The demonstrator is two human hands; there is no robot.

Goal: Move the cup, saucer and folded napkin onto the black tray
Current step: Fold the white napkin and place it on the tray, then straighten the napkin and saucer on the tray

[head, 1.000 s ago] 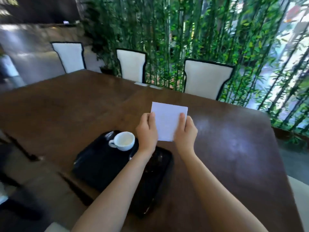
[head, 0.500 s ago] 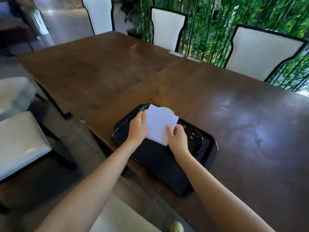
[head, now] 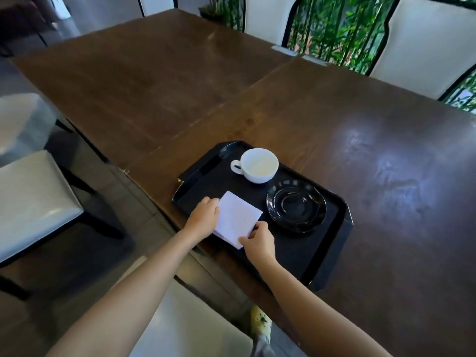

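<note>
Lowering the napkin (head: 237, 219) with left hand (head: 203, 219) and right hand (head: 258, 240) pinching it, we join cup (head: 258, 164) and saucer (head: 296, 208) already on the tray (head: 332, 253); only release remains.

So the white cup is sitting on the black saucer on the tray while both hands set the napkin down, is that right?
Not quite: the head view shows the white cup standing directly on the black tray, beside the black saucer, not on it. Both hands, left and right, do hold the folded napkin.

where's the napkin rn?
Head view: folded napkin over the black tray's near-left part, held between left hand and right hand, left of the saucer.
</note>
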